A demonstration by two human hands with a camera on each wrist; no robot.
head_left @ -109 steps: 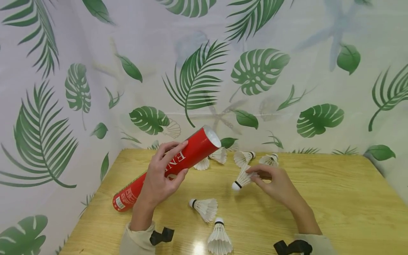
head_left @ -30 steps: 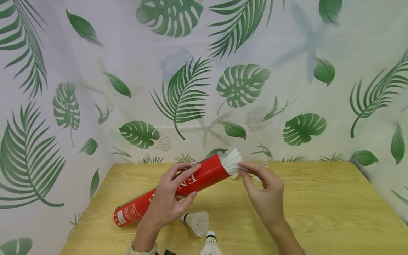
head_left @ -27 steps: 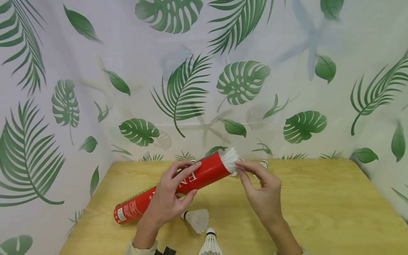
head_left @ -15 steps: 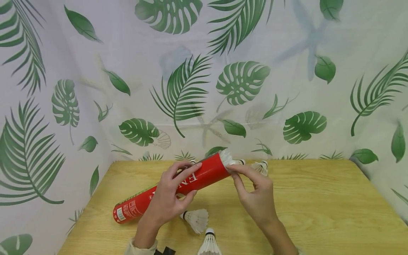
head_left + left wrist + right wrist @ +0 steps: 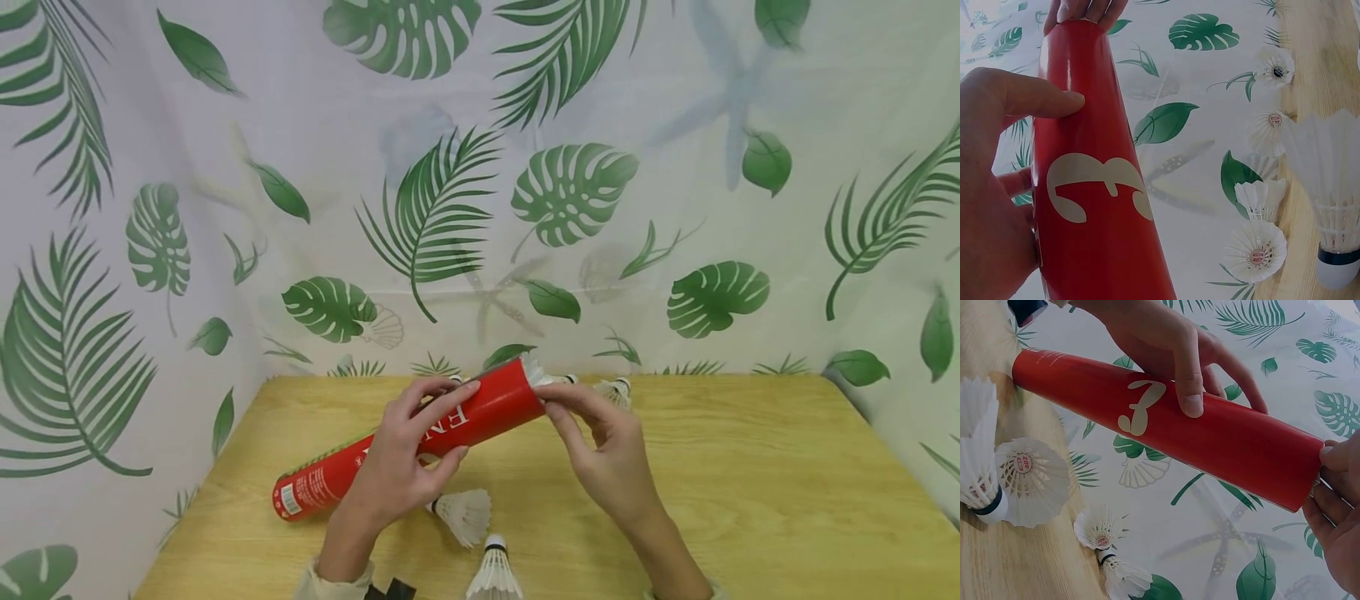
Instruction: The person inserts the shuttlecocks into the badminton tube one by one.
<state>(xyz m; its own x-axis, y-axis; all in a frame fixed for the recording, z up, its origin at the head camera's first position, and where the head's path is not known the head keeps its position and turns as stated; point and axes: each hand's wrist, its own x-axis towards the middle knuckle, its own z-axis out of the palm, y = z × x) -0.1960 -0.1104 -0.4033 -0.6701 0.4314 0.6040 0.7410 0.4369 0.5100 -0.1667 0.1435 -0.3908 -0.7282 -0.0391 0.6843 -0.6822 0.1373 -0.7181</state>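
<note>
A red shuttlecock tube slants up to the right, its barcoded end low at the left, close over the table. My left hand grips it round the middle, thumb on the near side. White feathers of a shuttlecock stick out a little from the tube's upper mouth; its cork is hidden inside. With thumb and fingers, my right hand pinches those feathers right at the rim. In the right wrist view, the right fingers lie against the tube's end.
On the wooden table, one shuttlecock lies beneath the tube and another shuttlecock nearer the front edge. Several more, among them a shuttlecock, lie along the back edge. A leaf-patterned cloth hangs behind and at the left.
My right hand has picked up a shuttlecock from the table, brought it to the tube's mouth and pushed it in, until only feather tips show. The left hand keeps its grip on the tube.
</note>
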